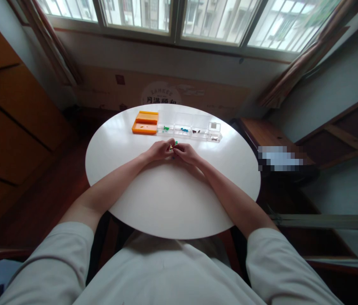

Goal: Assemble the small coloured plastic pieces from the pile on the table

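Over the middle of a white oval table point(172, 199), my left hand point(160, 150) and my right hand point(185, 153) meet, fingers closed in a pinch. Between their fingertips is a small piece with green parts point(176, 143) and a bit of yellow; its kind is too small to make out. Just beyond the hands stands an orange box point(145, 127) with its lid up and tiny yellow bits inside. Beside it, clear plastic boxes hold small green pieces point(166, 128), blue pieces point(184, 129) and dark brown pieces point(195, 131).
A small clear box point(214, 132) with pale contents ends the row on the right. A wooden bench point(270, 135) stands right of the table, a wooden cabinet point(13, 110) to the left. Behind are a printed cardboard panel point(198, 91) and a barred window point(217, 21).
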Demonstrator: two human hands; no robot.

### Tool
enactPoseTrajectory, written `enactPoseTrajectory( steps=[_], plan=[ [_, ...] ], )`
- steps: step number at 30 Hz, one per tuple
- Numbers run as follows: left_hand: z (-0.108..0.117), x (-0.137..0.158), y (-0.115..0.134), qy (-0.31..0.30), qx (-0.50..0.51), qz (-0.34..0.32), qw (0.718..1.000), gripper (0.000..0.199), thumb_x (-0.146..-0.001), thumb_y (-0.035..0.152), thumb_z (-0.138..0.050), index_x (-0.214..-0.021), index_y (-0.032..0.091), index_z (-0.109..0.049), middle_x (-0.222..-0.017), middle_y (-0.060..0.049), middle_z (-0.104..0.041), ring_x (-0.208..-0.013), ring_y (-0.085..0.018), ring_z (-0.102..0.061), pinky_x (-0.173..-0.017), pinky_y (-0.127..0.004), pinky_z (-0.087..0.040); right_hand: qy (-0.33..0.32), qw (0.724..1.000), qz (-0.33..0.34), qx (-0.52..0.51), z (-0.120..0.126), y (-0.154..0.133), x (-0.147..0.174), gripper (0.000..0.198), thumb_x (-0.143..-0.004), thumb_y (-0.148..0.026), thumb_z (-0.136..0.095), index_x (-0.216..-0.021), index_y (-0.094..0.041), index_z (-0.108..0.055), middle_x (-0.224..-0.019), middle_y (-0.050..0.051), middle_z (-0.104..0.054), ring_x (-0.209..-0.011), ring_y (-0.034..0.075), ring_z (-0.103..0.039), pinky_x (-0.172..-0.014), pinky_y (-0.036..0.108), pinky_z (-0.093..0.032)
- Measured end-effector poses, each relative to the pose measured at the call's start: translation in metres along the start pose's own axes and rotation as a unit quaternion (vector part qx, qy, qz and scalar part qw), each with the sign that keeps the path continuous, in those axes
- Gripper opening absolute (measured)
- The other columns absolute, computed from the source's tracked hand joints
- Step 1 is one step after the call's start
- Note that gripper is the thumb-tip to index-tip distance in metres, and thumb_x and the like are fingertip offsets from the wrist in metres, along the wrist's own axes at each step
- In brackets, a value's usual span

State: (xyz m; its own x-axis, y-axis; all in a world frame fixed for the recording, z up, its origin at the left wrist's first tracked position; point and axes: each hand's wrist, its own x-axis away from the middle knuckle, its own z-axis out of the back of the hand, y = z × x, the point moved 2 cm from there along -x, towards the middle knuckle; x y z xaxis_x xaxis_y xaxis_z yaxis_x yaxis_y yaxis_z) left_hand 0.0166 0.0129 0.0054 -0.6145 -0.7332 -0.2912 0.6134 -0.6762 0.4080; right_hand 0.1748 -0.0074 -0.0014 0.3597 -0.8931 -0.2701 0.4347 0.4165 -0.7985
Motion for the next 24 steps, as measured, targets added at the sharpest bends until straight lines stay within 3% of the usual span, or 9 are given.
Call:
enactPoseTrajectory(
  steps=[24],
  plan=[
    [0.0014, 0.0008, 0.0015, -0.001, 0.0, -0.002, 1.0, 0.026, -0.078, 0.04, -0.051, -0.098, 0.022, -0.052, -0.061, 0.005, -0.052, -0.054, -0.01, -0.044, -0.053, -0.021, -0.027, -0.008, 1.0, -0.006, -0.02, -0.0007, -0.0019, 0.0014, 0.026, -0.079, -0.03, -0.051, -0.085, -0.011, -0.067, -0.069, 0.003, -0.064, -0.062, 0.012, -0.056, -0.06, 0.023, -0.042]
  ],
)
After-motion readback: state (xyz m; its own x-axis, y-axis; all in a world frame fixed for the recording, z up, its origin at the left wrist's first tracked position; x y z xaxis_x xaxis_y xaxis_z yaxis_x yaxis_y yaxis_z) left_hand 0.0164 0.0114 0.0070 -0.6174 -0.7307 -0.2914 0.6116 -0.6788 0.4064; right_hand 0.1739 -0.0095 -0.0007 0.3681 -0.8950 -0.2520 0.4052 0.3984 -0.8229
